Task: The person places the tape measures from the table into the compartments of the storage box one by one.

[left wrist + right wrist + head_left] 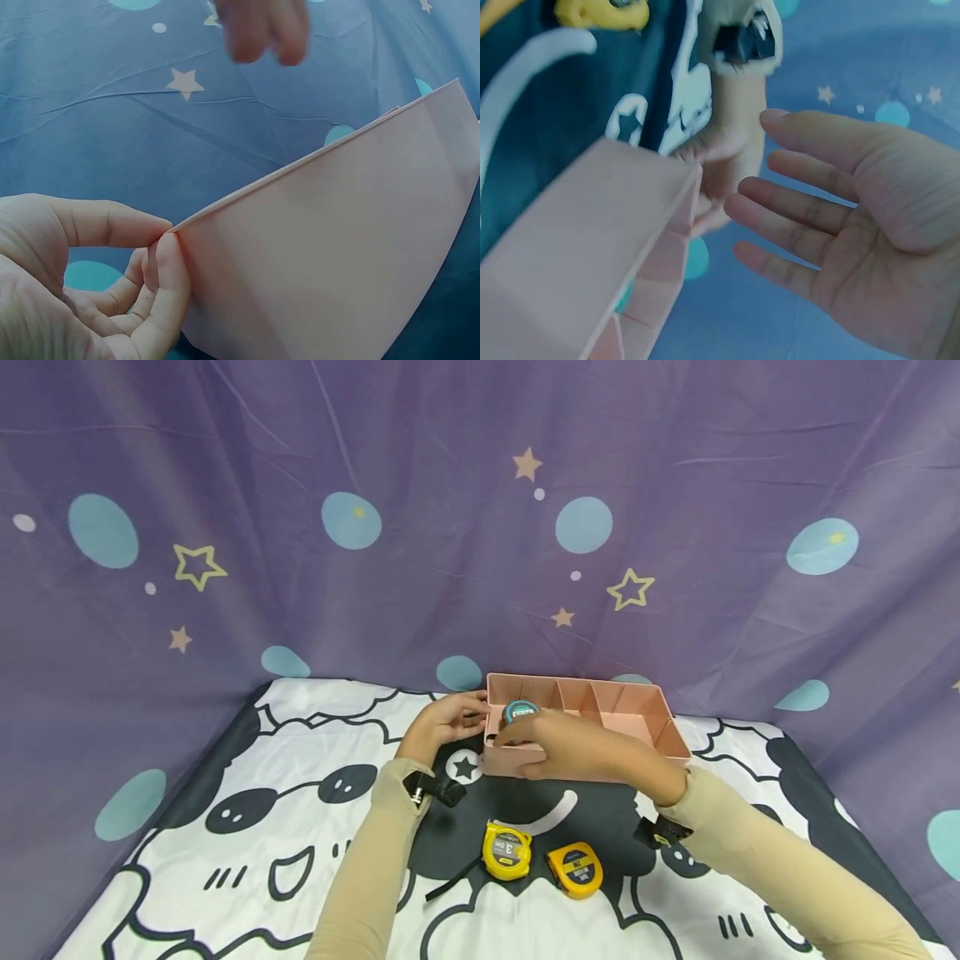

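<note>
The left hand (442, 718) pinches the rim of the pink box (504, 762) at its left end, thumb and fingertips meeting on a corner, while the right hand (877, 240) holds nothing, its fingers spread apart above the box's front edge. Just beyond that hand, in the left compartment, is the teal tape measure (521, 710), partly hidden by the hand. The work looks about a third done: one tape measure is in the box, and two appear left over, namely the yellow tape measure (507, 852) with its dark strap (453, 882) and the orange tape measure (575, 870), near each other in front of the box. Under everything spreads a black-and-white cartoon cloth (180, 881); behind it hangs a purple curtain (450, 452) printed with stars and pale blue ovals, which hides the rest of the room.
</note>
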Tool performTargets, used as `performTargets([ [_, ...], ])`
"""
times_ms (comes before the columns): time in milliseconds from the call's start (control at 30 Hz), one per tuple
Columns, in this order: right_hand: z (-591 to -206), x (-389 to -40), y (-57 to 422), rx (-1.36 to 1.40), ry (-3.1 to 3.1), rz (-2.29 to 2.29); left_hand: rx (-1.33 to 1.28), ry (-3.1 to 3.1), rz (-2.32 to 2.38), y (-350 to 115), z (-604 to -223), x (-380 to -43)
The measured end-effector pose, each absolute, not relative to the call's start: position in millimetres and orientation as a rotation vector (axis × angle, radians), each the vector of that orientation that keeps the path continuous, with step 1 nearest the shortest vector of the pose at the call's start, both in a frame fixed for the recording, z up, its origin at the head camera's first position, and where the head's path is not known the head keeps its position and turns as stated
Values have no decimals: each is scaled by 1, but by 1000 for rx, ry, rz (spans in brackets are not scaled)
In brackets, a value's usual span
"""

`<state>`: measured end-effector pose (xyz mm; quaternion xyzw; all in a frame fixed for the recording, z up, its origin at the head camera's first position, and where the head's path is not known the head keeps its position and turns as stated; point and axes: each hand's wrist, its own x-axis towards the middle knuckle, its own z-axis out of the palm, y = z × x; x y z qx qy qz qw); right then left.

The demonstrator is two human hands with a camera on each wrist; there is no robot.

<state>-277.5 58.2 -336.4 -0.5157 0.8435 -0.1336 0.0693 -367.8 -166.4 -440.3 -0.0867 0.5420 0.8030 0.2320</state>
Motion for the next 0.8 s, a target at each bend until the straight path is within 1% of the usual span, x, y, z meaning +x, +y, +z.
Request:
performTargets([
  [333,-368,-245,62,-1746,2482,-246,-234,1489,2208,-167,-440,-365],
  [567,-388,-229,67,-1655,2427,-130,-240,1490,2206,-167,-441,-366],
  [800,-400,-223,65,-1648,2354,-96,-258,1488,2206,-167,-439,-367],
])
